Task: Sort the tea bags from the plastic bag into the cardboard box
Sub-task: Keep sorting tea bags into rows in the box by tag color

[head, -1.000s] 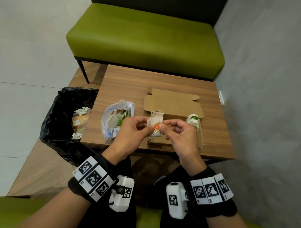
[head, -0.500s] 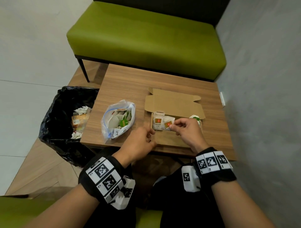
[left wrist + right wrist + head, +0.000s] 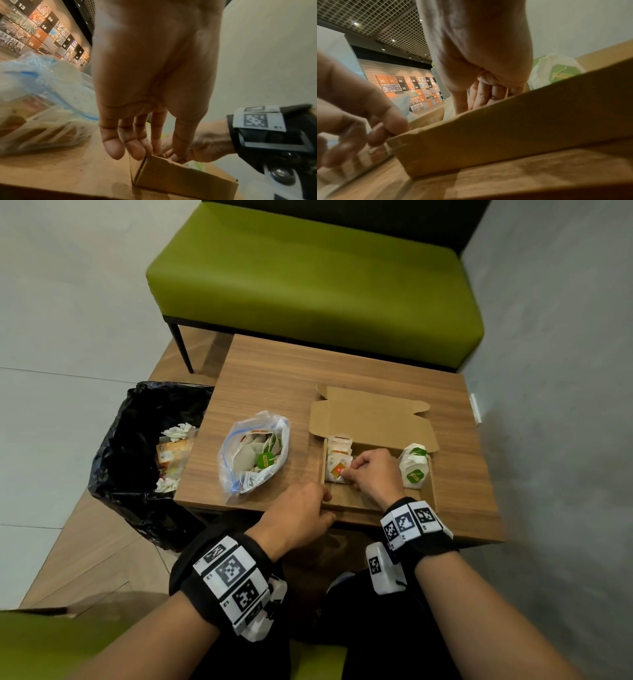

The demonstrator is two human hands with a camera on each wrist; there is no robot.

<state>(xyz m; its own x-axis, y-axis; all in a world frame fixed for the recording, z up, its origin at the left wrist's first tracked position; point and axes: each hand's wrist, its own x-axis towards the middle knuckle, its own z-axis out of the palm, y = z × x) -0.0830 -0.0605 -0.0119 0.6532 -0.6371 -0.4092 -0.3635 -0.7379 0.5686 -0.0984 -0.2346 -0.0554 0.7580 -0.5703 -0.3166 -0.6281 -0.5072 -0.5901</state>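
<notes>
Right hand (image 3: pixel 371 474) inside open cardboard box (image 3: pixel 373 426), fingertips pinching white tea bag with orange-red tag (image 3: pixel 337 470) at left-end stack, left hand (image 3: pixel 298 513) loosely extended, touching box's near-left corner, holding nothing, plastic bag (image 3: pixel 253 453) beside on table (image 3: pixel 274 371)

Your right hand (image 3: pixel 371 474) has carried the orange-tagged tea bag (image 3: pixel 337 471) down into the cardboard box's (image 3: pixel 373 422) left end; your left hand (image 3: pixel 298 510) dropped to its near-left corner.

In the right wrist view the cardboard box (image 3: pixel 513 135) wall hides the right hand's fingertips (image 3: pixel 481 97) and whatever they hold, while the left hand (image 3: pixel 351 115) and plastic bag (image 3: pixel 42 108) are blurred.
</notes>
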